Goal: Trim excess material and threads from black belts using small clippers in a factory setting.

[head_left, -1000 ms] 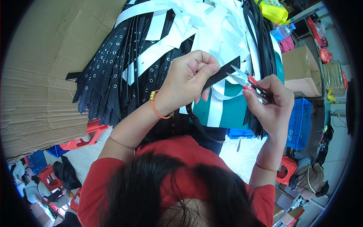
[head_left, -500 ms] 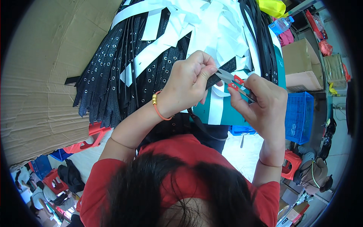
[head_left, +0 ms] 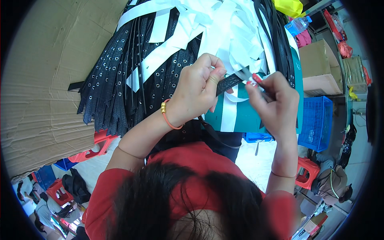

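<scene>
My left hand point(head_left: 198, 88) is closed in a pinch on a black textured strap point(head_left: 230, 85), which slants up to the right from under the fingers. In my right hand point(head_left: 276, 106) is a pair of small thread snips point(head_left: 256, 77) with red grips, smeared by motion. Its blades lie over the strap's far end; whether they touch it I cannot tell. Beyond both hands spreads a heap of black straps with metal eyelets point(head_left: 116, 76), partly covered by tangled white strips point(head_left: 240, 36). One white strip point(head_left: 229, 114) hangs down between my hands over the green table surface point(head_left: 252, 120).
A large cardboard sheet point(head_left: 48, 88) rises along the left. To the right stand a blue plastic basket point(head_left: 316, 124), a cardboard box point(head_left: 320, 66) and a red stool point(head_left: 307, 173). A water bottle point(head_left: 298, 26) and a yellow bag point(head_left: 289, 7) lie at the far right. Other people sit in the background.
The snips have moved from beside my left fingertips, up and right along the strap. More of the strap now shows. My left hand has barely moved.
</scene>
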`<state>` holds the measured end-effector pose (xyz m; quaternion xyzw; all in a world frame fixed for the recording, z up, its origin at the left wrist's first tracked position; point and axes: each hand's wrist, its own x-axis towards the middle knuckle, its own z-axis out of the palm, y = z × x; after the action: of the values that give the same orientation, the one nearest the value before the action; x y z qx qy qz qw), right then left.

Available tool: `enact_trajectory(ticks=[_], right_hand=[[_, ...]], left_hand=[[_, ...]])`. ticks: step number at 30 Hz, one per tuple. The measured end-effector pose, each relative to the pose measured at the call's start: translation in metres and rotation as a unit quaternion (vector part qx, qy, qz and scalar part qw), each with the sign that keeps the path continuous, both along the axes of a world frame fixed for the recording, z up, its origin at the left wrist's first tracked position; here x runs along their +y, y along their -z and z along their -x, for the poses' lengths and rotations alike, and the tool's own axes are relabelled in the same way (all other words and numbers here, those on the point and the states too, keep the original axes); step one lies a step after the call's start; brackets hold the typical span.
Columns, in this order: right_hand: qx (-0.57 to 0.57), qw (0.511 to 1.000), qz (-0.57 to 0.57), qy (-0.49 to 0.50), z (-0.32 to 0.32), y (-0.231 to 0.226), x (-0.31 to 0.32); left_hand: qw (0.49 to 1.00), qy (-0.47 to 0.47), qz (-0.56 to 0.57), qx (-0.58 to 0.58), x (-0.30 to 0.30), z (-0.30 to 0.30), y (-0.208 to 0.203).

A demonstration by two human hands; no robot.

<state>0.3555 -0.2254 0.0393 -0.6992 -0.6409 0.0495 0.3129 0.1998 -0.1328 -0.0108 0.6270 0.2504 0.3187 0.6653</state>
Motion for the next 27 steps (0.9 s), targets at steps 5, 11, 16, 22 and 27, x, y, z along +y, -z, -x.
enact_trajectory(ticks=[5,11,16,22,27], right_hand=[[0.421,0.897,0.077,0.112,-0.012,0.005,0.016],[0.532,0.834,0.109,0.098,-0.013,0.008,0.026],[0.540,0.829,0.111,0.095,-0.009,0.011,0.029],[0.517,0.843,0.112,0.095,-0.002,0.008,0.028],[0.349,0.936,-0.006,0.044,0.008,-0.001,0.013]], left_hand=[[1.000,0.014,0.024,-0.012,-0.001,-0.005,-0.001],[1.000,0.005,-0.001,-0.012,-0.004,-0.008,-0.002],[0.995,0.021,0.047,-0.080,-0.004,-0.013,-0.002],[0.996,0.012,0.046,-0.081,-0.002,-0.014,-0.002],[0.994,0.028,0.077,-0.079,0.003,-0.009,0.001]])
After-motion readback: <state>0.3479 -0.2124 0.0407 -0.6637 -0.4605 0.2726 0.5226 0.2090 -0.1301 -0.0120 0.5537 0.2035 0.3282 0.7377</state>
